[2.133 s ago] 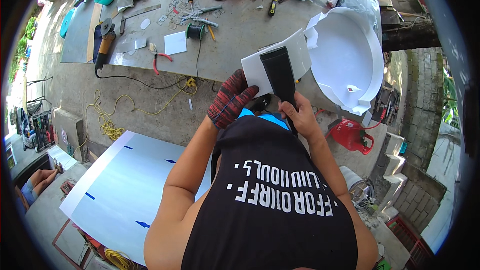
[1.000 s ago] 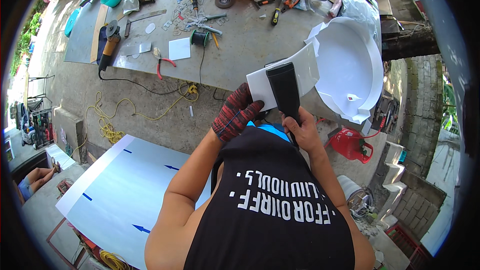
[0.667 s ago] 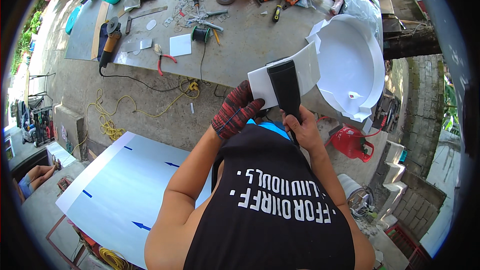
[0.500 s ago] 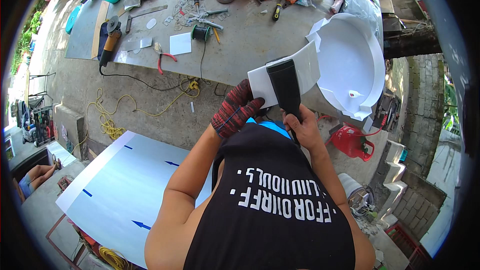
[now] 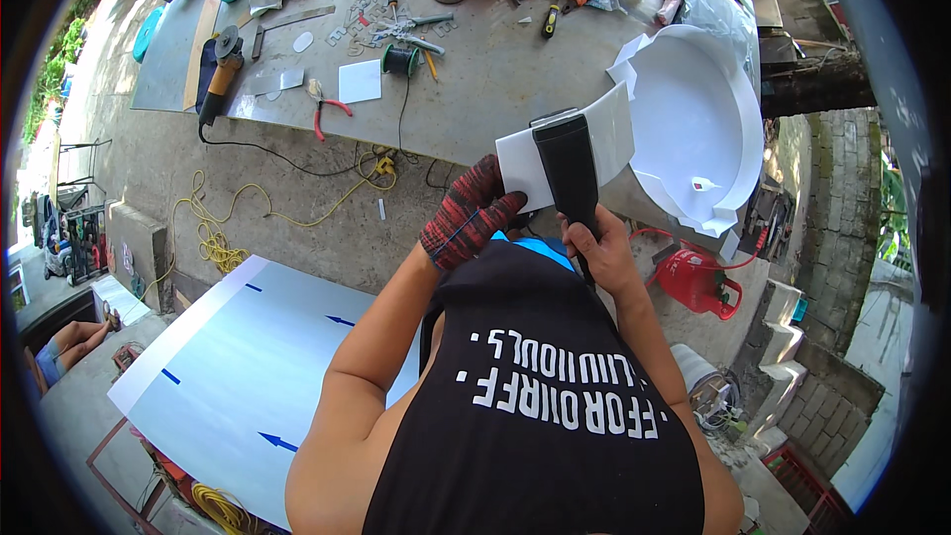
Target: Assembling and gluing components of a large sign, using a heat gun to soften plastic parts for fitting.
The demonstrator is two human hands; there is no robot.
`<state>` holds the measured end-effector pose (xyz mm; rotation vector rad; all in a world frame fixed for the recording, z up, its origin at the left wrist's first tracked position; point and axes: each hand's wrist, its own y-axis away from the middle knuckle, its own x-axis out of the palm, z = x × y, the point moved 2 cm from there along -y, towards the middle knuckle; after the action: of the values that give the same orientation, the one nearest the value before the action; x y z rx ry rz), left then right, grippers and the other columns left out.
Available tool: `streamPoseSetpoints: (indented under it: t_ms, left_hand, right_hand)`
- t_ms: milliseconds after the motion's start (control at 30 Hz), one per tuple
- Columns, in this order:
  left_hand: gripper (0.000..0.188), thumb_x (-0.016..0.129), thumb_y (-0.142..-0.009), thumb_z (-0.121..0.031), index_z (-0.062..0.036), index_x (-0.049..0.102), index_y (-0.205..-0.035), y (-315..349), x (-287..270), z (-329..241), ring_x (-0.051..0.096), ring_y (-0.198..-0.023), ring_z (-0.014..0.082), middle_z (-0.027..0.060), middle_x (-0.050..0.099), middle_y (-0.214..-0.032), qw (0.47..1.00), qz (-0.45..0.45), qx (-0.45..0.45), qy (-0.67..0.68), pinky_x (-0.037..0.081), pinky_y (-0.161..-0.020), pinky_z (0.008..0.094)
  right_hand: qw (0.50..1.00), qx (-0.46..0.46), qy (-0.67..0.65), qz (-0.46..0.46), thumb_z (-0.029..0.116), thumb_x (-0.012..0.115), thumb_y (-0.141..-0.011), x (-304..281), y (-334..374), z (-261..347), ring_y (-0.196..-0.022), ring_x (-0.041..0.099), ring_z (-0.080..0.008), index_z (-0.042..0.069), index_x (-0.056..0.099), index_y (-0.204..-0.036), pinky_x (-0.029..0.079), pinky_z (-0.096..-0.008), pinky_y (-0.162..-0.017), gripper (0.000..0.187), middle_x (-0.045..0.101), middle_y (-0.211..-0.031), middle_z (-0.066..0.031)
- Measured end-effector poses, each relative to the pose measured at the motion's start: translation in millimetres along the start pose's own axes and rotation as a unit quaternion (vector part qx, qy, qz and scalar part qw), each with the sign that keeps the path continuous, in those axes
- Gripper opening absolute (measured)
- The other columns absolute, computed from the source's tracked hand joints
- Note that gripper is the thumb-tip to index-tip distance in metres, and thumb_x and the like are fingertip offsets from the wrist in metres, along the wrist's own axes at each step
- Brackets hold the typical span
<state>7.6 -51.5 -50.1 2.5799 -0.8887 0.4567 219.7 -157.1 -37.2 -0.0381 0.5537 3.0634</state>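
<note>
Now, the grey surface [image 5: 466, 109] spreads beyond the black paddle-shaped tool [image 5: 567, 163], and to the right of this tool lies the white curved shell [image 5: 693, 124]. The white strip [image 5: 609, 139] passes under the tool and bends on its right side. Since one second ago almost nothing moved, so the work seems to me at a steady holding stage. Left of the tool, the gloved left hand [image 5: 466, 216] pinches the strip; on the person's side, the right hand [image 5: 599, 248] is wrapped on its handle. What the tool covers, and most fingertips, I cannot see.
</note>
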Motion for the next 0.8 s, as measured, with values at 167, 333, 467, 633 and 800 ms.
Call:
streamPoseSetpoints:
  t_ms: [167, 333, 467, 633, 800]
  left_hand:
    - [0.05, 0.063, -0.098, -0.008, -0.0065, 0.047, -0.145, 0.7, 3.6, 0.6, 0.061, -0.115, 0.0179, 0.0087, 0.063, -0.131, 1.0, -0.008, 0.005, 0.003, 0.056, -0.092, 0.0356]
    - [0.044, 0.062, -0.098, -0.008, -0.0063, 0.05, -0.141, 0.6, 4.5, -0.1, 0.061, -0.114, 0.0171, 0.0084, 0.064, -0.129, 1.0, -0.009, 0.012, 0.004, 0.056, -0.092, 0.0349]
    - [0.042, 0.062, -0.098, -0.006, -0.0062, 0.052, -0.138, -0.8, 3.7, -1.1, 0.062, -0.112, 0.0163, 0.0079, 0.065, -0.127, 1.0, -0.006, 0.025, 0.005, 0.056, -0.091, 0.0345]
    - [0.042, 0.062, -0.097, -0.005, -0.0064, 0.052, -0.137, -1.6, 1.4, -1.4, 0.062, -0.11, 0.0156, 0.0081, 0.065, -0.126, 1.0, -0.009, 0.011, 0.0, 0.055, -0.087, 0.034]
    - [0.048, 0.067, -0.094, -0.008, -0.006, 0.05, -0.14, -8.3, 0.4, -0.9, 0.062, -0.112, 0.0173, 0.0088, 0.065, -0.125, 0.999, -0.026, 0.011, 0.016, 0.054, -0.092, 0.0358]
  right_hand:
    - [1.0, -0.006, -0.001, -0.002, 0.031, 0.065, -0.102, 0.6, 1.5, 1.8, -0.07, 0.055, -0.0071, -0.002, 0.062, -0.116, 0.046, -0.0228, -0.066, 0.036, 0.06, -0.084, -0.0009]
    - [1.0, -0.005, 0.001, -0.002, 0.031, 0.066, -0.101, 1.5, 1.1, 4.7, -0.069, 0.055, -0.0071, -0.001, 0.062, -0.116, 0.046, -0.0226, -0.065, 0.036, 0.06, -0.083, -0.0005]
    - [1.0, 0.0, -0.004, -0.013, 0.029, 0.065, -0.102, 4.3, 0.2, 5.7, -0.068, 0.054, -0.0069, -0.001, 0.062, -0.115, 0.046, -0.0222, -0.064, 0.032, 0.06, -0.082, -0.0001]
    - [1.0, 0.0, -0.007, -0.024, 0.027, 0.065, -0.103, 7.2, -1.0, 4.5, -0.068, 0.055, -0.0071, 0.0, 0.062, -0.114, 0.045, -0.0222, -0.063, 0.029, 0.06, -0.082, -0.0002]
    - [0.999, 0.014, 0.019, -0.029, 0.027, 0.067, -0.102, 4.6, -3.9, 1.6, -0.067, 0.055, -0.0068, 0.001, 0.062, -0.113, 0.045, -0.0221, -0.063, 0.029, 0.06, -0.081, 0.0]
